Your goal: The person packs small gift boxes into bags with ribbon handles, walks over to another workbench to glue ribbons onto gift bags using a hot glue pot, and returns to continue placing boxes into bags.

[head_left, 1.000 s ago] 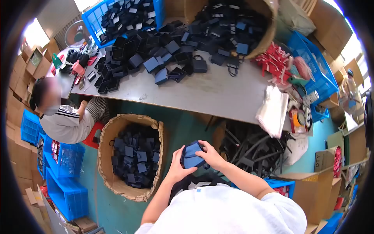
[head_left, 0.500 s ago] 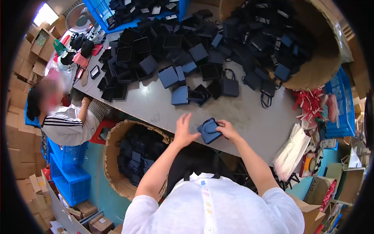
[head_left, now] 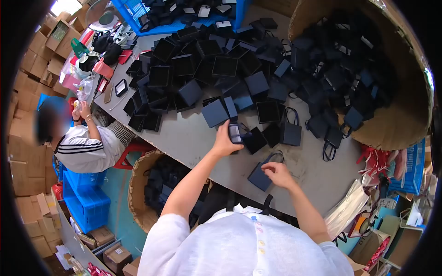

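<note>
My left hand [head_left: 224, 141] closes around the side of a small dark blue box [head_left: 235, 133], whose tilted top shows a paler face. Just right of that box lies an open black box half [head_left: 255, 140]. A small navy gift bag [head_left: 260, 175] rests near the table's front edge, its handle loop standing up. My right hand [head_left: 279, 175] is closed at the bag's upper right edge, thumb and fingers pinched together there. Behind it stands another dark gift bag [head_left: 291, 133] with upright handles. A blue box lid [head_left: 215, 113] lies just beyond my left fingers.
Many open black boxes [head_left: 224, 66] pile across the table's [head_left: 184, 152] far side. A large carton [head_left: 368, 131] of dark bags lies tipped at the right; another carton [head_left: 138, 202] stands below the left edge. At the left sits a co-worker [head_left: 87, 147]. Red ribbons [head_left: 373, 161] hang at the right.
My left hand, earlier spread beside the bag, has reached forward and closed on the box. My right hand stays at the bag, which is now turned. The view has shifted; the co-worker's hands are raised.
</note>
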The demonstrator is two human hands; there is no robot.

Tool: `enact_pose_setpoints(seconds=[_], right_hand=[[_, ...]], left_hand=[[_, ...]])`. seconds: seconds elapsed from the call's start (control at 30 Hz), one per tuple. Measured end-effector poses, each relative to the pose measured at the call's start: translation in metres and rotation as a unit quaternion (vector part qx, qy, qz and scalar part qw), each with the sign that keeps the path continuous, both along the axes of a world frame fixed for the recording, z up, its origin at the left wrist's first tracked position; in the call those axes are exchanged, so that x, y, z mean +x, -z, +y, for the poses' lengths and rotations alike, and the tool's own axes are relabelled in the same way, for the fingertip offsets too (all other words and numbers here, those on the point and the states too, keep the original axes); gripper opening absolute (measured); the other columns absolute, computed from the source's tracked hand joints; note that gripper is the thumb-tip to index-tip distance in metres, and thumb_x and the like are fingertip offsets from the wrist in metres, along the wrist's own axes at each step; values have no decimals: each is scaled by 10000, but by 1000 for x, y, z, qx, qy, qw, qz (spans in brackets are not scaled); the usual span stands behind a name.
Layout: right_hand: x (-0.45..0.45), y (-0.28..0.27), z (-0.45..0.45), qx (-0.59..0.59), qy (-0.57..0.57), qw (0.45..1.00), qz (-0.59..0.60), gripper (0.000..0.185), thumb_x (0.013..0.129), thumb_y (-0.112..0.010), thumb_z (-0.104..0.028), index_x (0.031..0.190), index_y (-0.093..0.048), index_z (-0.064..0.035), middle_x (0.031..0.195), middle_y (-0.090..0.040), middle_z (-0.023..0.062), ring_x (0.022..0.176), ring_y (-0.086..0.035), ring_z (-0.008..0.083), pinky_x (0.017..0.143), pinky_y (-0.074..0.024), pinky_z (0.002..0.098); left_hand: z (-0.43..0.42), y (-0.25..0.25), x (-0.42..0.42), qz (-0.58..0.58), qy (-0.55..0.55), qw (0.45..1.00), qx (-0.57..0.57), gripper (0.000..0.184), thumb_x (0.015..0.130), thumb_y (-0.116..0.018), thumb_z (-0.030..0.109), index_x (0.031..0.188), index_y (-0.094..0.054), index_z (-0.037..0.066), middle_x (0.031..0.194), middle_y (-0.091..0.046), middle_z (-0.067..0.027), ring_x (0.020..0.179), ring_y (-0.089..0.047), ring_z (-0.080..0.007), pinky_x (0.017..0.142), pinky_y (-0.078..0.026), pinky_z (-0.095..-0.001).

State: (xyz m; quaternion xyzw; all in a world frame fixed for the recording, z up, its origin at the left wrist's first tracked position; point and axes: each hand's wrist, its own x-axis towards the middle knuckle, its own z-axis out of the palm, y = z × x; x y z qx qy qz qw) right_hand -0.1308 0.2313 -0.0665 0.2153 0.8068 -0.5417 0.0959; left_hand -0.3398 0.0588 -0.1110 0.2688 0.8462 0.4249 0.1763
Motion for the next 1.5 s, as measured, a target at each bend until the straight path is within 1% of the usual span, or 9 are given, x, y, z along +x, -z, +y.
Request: enact_pose_setpoints(seconds=[0.1, 0.37, 0.43, 0.57, 0.7, 0.83, 1.1, 1.3, 1.5], right_hand=[[-27, -1, -19, -59, 101, 990, 80, 335, 809, -614, -146, 1122, -604, -29, 1002, -661, 133, 913, -645, 213, 824, -509, 330], [-87, -67, -31, 69, -20, 986, 150, 566, 770, -597, -77, 1299, -411, -9, 1251, -501, 178, 1150, -512, 274, 962, -416, 350], [-90, -68, -35, 157, -5, 967, 200, 482, 747, -582, -48, 1219, -494, -1, 1152, -559, 190, 1060, -560, 321, 904, -452, 358], [-74, -63, -25, 253, 14, 913, 318, 165, 807, -551, -40, 943, -631, 8, 867, -646, 139, 851, -640, 296, 757, -509, 352], [-36, -46, 16, -16, 362, 900, 244, 290, 965, -439, -254, 958, -615, -24, 895, -648, 86, 853, -624, 189, 809, -480, 327], [11, 3, 27, -465, 348, 812, -60, 498, 907, -481, -513, 1082, -615, -66, 1012, -641, 84, 917, -608, 179, 837, -480, 328], [29, 3, 90, -344, 458, 817, 69, 512, 883, -581, -452, 1172, -555, -30, 1083, -621, 58, 963, -595, 157, 857, -475, 292], [34, 5, 88, -300, 484, 819, 72, 459, 896, -572, -423, 1159, -552, -47, 1066, -612, 58, 934, -595, 152, 825, -486, 283], [15, 8, 78, -276, 456, 843, 78, 471, 894, -597, -375, 1167, -542, 5, 1065, -590, 67, 953, -554, 139, 842, -449, 265]], left_hand=[[-9, -46, 24, -409, -63, 862, 293, 1115, 541, -831, 144, 1425, -160, 37, 1297, -390, -136, 1203, -411, -275, 988, -389, -405], [-3, -69, 74, -211, 8, 952, 220, 1075, 557, -819, 120, 1398, -156, 30, 1309, -369, -173, 1223, -394, -318, 986, -382, -401], [4, -59, 82, 43, 49, 983, 172, 979, 553, -794, 97, 1350, -232, 11, 1306, -362, -214, 1199, -403, -377, 996, -361, -443], [16, -55, 109, -42, 61, 984, 161, 973, 554, -794, 105, 1348, -239, 13, 1344, -307, -214, 1211, -395, -378, 991, -377, -441], [32, -54, 132, -106, 84, 965, 223, 1014, 560, -810, 120, 1378, -214, 61, 1359, -283, -169, 1233, -397, -308, 926, -455, -391], [62, -61, 138, -76, 154, 949, 266, 957, 564, -766, 119, 1364, -250, 9, 1357, -319, -204, 1269, -335, -381, 1045, -324, -424], [71, 0, 69, 141, 20, 976, -163, 1065, 527, -816, 206, 1414, -248, 48, 1445, -243, -167, 1342, -214, -393, 1086, -193, -534], [8, -5, 24, 288, 234, 897, -241, 990, 525, -765, 90, 1405, -317, 162, 1463, -237, -129, 1333, -207, -421, 1076, -192, -570], [27, 32, 72, 85, -119, 956, -253, 1148, 563, -794, 374, 1428, -137, 2, 1459, -217, -181, 1332, -190, -443, 1068, -187, -583]])
